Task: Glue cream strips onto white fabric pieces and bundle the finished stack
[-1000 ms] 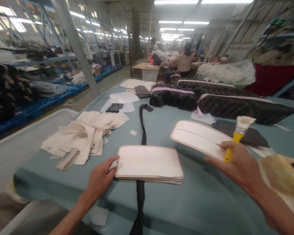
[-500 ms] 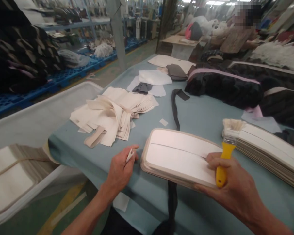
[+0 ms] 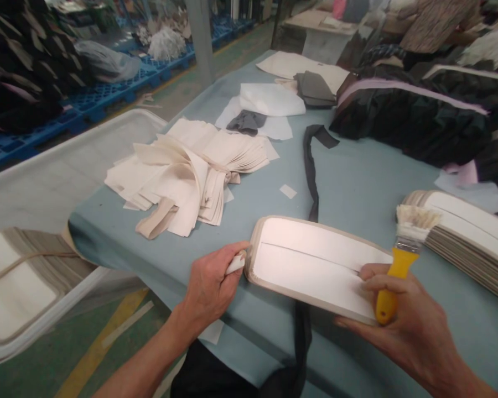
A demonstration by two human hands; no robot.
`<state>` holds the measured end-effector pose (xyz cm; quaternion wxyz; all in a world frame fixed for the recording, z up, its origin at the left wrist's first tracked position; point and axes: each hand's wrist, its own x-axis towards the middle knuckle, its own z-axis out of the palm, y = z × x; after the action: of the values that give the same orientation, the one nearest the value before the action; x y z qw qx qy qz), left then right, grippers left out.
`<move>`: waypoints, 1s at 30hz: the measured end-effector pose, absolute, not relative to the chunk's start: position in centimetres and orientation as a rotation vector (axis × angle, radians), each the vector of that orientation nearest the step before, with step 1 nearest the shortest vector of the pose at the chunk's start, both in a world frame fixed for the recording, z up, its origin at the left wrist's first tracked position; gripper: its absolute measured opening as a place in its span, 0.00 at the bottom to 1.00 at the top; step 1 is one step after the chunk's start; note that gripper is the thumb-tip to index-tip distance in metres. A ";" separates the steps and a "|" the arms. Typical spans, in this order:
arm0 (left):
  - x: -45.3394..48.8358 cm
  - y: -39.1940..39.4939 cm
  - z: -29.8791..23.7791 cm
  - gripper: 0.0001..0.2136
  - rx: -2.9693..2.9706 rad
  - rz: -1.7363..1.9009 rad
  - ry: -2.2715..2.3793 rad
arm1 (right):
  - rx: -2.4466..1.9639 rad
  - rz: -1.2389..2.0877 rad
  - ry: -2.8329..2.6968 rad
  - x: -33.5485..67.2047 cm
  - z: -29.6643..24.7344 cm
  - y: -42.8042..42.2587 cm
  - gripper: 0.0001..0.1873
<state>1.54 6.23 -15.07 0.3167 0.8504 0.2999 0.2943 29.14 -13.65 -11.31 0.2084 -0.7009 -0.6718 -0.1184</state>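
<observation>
My right hand grips the right end of a stack of long, round-cornered white panels with beige edges. Between its fingers it also holds a paintbrush, yellow handle down and pale bristles up. A dark line runs lengthwise along the top panel. At the stack's left end is my left hand, closed on a small white piece whose kind I cannot make out. Its fingertips are at the panel edges; whether they touch is unclear. Under the stack passes a black strap.
Beige fabric pieces lie heaped on the blue-green table. Another panel stack stands at right, with black bundles behind. A white bin holding tied panels is at left. A person is at the back.
My left hand has moved right and up to the stack's left end with the white piece. The right hand, brush and stack have shifted slightly right in view. The camera has tipped downward.
</observation>
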 end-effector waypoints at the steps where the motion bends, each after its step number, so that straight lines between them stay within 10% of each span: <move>1: 1.5 6.3 -15.1 0.15 2.248 0.770 0.789 | -1.948 -0.326 -1.873 29.1 -11.4 -13.6 0.26; 30: 1.1 6.2 -15.2 0.20 2.401 0.683 0.581 | -1.911 -0.238 -1.885 29.3 -13.2 -12.9 0.26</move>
<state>1.11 6.24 -15.24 0.2854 0.8978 0.2174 0.2555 29.32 -12.91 -13.19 0.2217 -0.6915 -0.6821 -0.0860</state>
